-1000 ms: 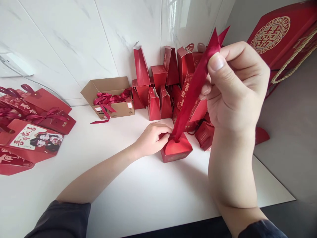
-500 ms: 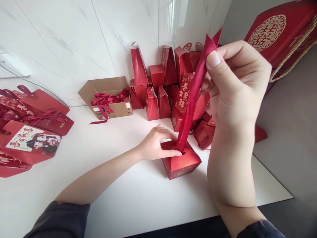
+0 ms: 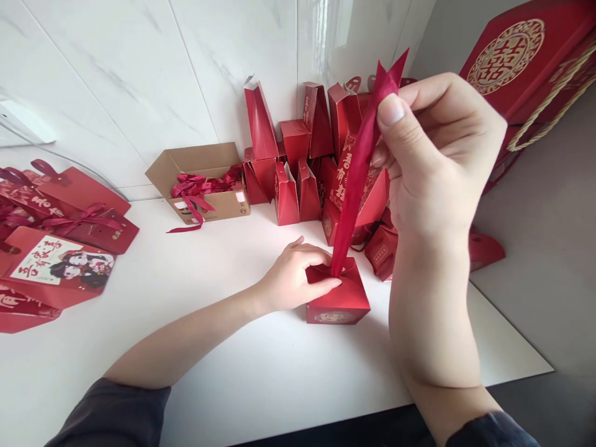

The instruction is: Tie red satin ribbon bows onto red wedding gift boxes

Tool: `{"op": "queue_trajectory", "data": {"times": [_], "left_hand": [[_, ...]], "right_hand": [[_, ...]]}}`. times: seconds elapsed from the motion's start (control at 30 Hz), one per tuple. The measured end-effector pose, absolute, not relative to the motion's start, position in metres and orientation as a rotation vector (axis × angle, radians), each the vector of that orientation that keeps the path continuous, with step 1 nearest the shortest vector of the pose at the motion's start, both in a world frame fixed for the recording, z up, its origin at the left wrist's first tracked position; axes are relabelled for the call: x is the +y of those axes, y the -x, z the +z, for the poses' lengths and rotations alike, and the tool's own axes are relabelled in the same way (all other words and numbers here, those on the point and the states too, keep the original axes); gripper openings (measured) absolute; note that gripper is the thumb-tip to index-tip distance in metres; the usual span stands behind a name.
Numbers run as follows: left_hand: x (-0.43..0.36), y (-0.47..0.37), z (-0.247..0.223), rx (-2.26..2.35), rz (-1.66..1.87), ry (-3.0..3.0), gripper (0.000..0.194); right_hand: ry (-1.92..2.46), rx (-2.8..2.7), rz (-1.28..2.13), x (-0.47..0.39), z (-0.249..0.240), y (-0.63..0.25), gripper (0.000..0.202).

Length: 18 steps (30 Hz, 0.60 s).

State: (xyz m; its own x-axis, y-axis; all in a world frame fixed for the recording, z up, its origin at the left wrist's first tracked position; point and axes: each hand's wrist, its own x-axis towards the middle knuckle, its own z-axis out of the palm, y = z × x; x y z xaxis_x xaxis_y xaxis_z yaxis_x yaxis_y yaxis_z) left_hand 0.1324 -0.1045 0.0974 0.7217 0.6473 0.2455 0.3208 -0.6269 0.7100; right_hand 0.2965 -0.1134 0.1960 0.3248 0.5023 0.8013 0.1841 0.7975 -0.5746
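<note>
A small red gift box (image 3: pixel 342 297) sits on the white table, its top flaps folded in. My left hand (image 3: pixel 291 282) grips the box's top from the left, thumb on the near flap and fingers behind. A dark red ribbon (image 3: pixel 356 192) rises in a taut, slanting strip from the middle of that top. Between thumb and forefinger, my right hand (image 3: pixel 433 149) pinches the ribbon's upper part well above the box. Two pointed ribbon ends stick out past the pinch. Where the ribbon passes into the box is partly hidden by my left hand.
A brown carton (image 3: pixel 214 208) holds loose red ribbons by the tiled wall. Several red boxes (image 3: pixel 286 195) stand beside it. More boxes, some bow-tied, lie at the left (image 3: pixel 60 254). A large red bag (image 3: pixel 521 56) with rope handles is at the upper right.
The box has turned slightly, so its near side faces me more squarely. My right hand has shifted a little to the left with the ribbon. My left hand still grips the box.
</note>
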Motion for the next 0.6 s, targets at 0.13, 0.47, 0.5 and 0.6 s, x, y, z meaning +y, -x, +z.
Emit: {"op": "queue_trajectory", "data": {"times": [0.13, 0.47, 0.5, 0.6], "left_hand": [[-0.088, -0.127, 0.096, 0.693, 0.668, -2.266, 0.013], [-0.064, -0.127, 0.076, 0.583, 0.625, -1.951, 0.018], [-0.066, -0.127, 0.077, 0.583, 0.625, -1.976, 0.018], [-0.068, -0.127, 0.078, 0.555, 0.617, -2.038, 0.022]], "right_hand": [[0.675, -1.218, 0.211, -0.114, 0.196, -0.295, 0.017], [0.699, -1.265, 0.245, -0.107, 0.191, -0.295, 0.014], [0.694, -1.262, 0.246, -0.106, 0.191, -0.296, 0.014], [0.717, -1.263, 0.239, -0.106, 0.190, -0.298, 0.015]]}}
